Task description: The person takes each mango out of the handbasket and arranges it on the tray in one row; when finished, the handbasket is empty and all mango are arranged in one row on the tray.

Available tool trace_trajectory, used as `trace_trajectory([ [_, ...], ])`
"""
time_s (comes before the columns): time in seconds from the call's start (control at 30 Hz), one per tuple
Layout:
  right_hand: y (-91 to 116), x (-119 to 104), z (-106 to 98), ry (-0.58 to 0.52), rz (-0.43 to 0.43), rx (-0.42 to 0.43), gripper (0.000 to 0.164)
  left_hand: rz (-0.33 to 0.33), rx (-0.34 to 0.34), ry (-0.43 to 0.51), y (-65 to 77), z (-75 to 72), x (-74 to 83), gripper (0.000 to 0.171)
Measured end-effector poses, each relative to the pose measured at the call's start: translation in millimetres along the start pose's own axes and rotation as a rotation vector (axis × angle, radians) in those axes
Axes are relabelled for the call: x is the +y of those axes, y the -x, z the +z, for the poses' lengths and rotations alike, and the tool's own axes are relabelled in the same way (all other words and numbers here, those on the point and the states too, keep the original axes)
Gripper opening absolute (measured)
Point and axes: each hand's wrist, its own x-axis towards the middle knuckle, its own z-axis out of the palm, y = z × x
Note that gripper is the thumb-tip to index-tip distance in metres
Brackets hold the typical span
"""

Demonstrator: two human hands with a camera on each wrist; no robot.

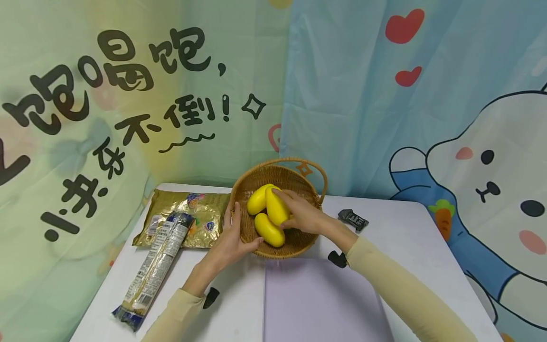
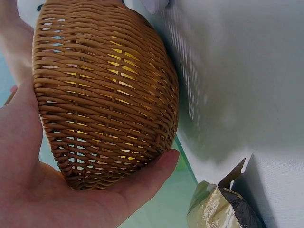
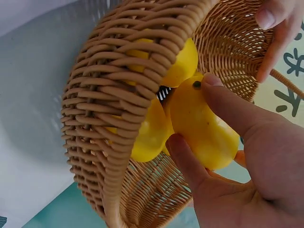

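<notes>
A brown wicker basket point(image 1: 300, 243) with a looped handle tips its opening toward me at the back of the table. My left hand point(image 1: 232, 241) grips its left side; in the left wrist view the thumb and fingers wrap the woven wall point(image 2: 104, 95). Inside the basket, my right hand point(image 1: 302, 211) holds a smooth yellow mango point(image 1: 275, 207) between thumb and fingers. Its dark stem spot shows in the right wrist view. Two more mangoes lie beside it, one behind point(image 1: 258, 200) and one in front point(image 1: 268, 231). A black item with white stripes point(image 3: 164, 92) peeks out between the fruit.
A large gold packet point(image 1: 209, 213) lies left of the basket, with a long silver-and-blue packet point(image 1: 158, 266) overlapping it. To the right is a small black wrapped piece point(image 1: 353, 220). A pale lilac mat point(image 1: 320, 299) lies in front. Printed curtains point(image 1: 333, 95) hang behind the table.
</notes>
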Motion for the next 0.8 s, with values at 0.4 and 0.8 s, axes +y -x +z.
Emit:
trace_trajectory([
  [0.4,56,-17,1,-0.020,-0.036,0.214,0.099,-0.006,0.005,0.007,-1.6,-0.3,0.1,0.121],
  [0.8,115,-45,7,-0.138,-0.050,0.279,0.103,-0.022,-0.005,0.019,-2.4,-1.0,1.1,0.122],
])
